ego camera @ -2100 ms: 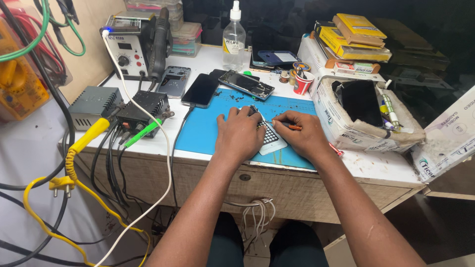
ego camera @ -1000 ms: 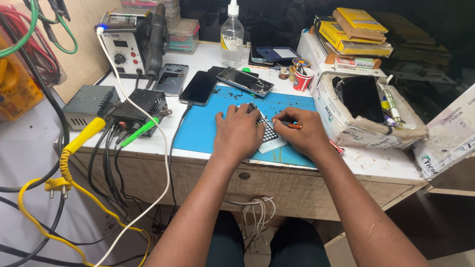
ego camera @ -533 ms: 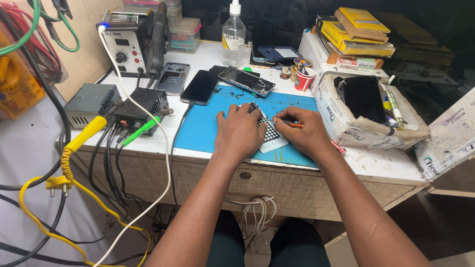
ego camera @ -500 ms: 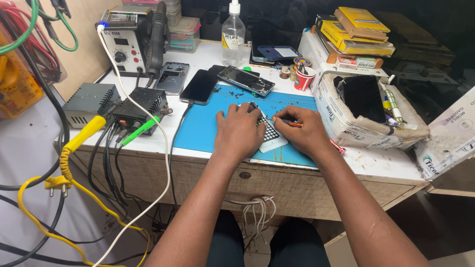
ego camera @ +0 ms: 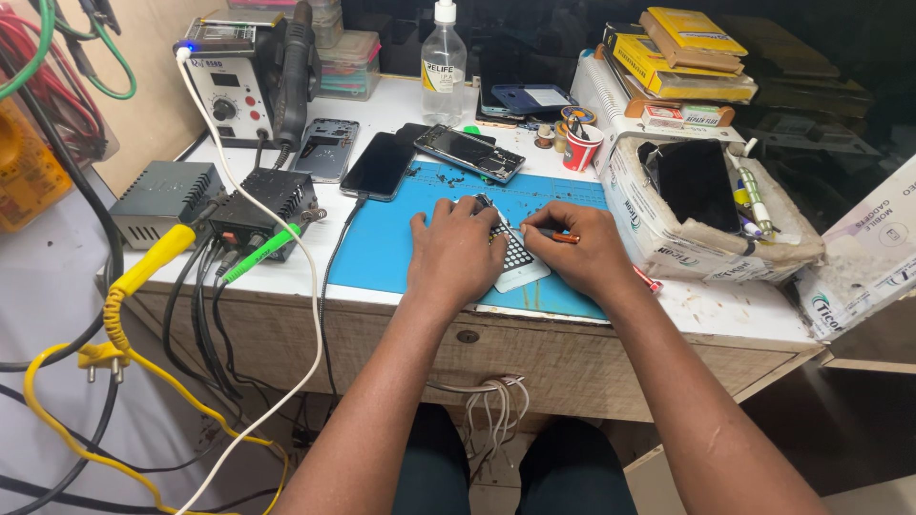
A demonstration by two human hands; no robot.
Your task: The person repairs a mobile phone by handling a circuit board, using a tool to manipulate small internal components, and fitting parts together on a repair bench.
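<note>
A small white keypad phone with dark keys lies face up on the blue rubber work mat, near the front edge of the pale wooden bench. The left hand presses down flat on the phone's left part, fingers spread over it and pinning it to the mat rather than closing round it. The right hand is closed in a pinch on a thin orange-handled screwdriver, whose tip points left at the phone's upper edge, just beside the left fingertips.

Above the hands, at the mat's far edge, a black smartphone lies face up with a dark cable at its lower end, and next to it an opened smartphone lies tilted. A grey phone back frame rests further left. A clear plastic bottle with a white nozzle stands at the back, and a small red cup stands right of the mat. A torn white cardboard box sits at the right. At the left stand a hot-air soldering station and a grey metal power unit.
</note>
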